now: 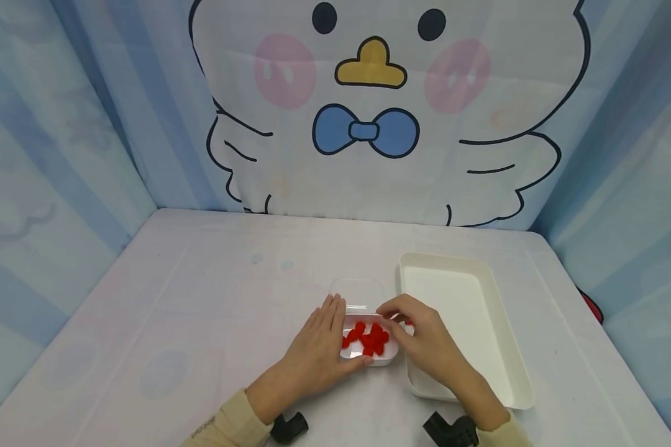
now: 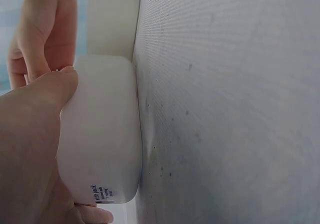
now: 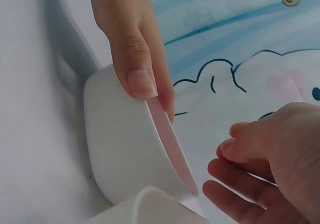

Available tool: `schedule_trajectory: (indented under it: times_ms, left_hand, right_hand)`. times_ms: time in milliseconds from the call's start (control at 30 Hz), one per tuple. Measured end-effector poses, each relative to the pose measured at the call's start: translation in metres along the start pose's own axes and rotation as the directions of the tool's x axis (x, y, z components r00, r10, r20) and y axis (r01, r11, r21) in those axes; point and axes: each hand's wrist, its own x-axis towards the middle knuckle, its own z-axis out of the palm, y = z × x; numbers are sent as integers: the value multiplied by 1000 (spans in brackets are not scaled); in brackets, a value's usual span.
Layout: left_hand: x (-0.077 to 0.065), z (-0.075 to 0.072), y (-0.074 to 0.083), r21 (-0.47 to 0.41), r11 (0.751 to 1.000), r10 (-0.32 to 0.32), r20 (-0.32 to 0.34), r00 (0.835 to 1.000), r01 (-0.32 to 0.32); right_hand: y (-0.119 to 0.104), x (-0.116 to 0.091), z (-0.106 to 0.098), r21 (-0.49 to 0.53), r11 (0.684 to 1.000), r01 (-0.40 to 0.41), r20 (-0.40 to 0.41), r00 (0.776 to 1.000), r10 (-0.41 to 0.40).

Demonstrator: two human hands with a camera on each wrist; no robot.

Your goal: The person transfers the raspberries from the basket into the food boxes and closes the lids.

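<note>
A small white plastic container (image 1: pixel 392 355) stands on the table with several red pieces (image 1: pixel 373 338) inside, rounded and clustered. My left hand (image 1: pixel 319 354) holds it from the left, fingers straight along its side and thumb over the front rim. In the left wrist view, dark print marks the container's wall (image 2: pixel 102 134). My right hand (image 1: pixel 425 332) is at the right rim, fingers bent, thumb near the index fingertip. A bit of red (image 1: pixel 409 323) shows beside the right fingers; I cannot tell whether they pinch it. The right wrist view shows those fingertips (image 3: pixel 227 145) just beyond the rim.
A clear lid (image 1: pixel 358 292) stands behind the container. Close on the right lies a large white tray (image 1: pixel 470 335) with a raised rim, partly under my right hand and wrist. A patterned curtain (image 1: pixel 369 180) hangs along the table's back edge, with more curtain at both sides.
</note>
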Motion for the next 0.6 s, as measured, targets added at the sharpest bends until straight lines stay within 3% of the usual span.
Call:
schedule_trajectory:
  times_ms: [267,600]
  left_hand:
    - [0,1,2,1,1000,-22,29,999,22]
    - [1,-1,4,-14,999,-50,50,997,51]
  right_hand:
    - [10,-2,-13,-73,994,-78,-89,993,72]
    - [24,-4,-21,-83,973,-215,-117,972,205]
